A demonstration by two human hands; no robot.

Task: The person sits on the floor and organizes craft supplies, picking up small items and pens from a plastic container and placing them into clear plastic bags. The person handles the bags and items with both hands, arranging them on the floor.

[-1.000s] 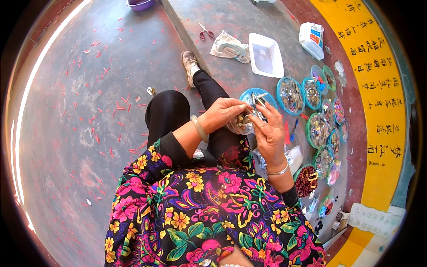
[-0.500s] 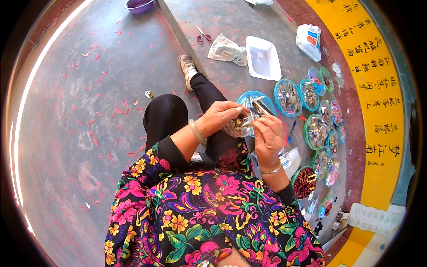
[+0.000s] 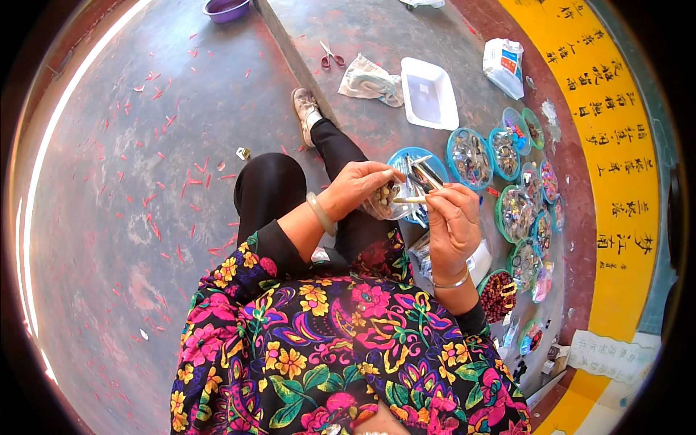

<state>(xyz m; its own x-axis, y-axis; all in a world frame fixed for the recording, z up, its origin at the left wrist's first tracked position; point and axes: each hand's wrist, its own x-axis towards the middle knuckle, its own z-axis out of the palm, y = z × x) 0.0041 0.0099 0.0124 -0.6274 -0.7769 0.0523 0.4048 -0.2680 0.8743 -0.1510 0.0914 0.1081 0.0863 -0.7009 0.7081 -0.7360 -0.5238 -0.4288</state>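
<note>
head view: left hand (image 3: 355, 190) round a clear tub (image 3: 390, 212), right hand (image 3: 454, 219) angled inward (grip pinched on pale stick (image 3: 412, 200))

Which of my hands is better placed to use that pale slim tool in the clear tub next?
Probably your right hand: it pinches the pale slim tool, whose tip points toward the clear tub. Your left hand is busy holding the tub.

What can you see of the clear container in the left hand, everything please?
The clear container looks like rounded plastic, with small brown and cream pieces inside. The left hand grips its side, hiding part of it. In view it overlaps the blue basket; contact is unclear. A slim pale stick in the right hand overlaps its right side.
</note>
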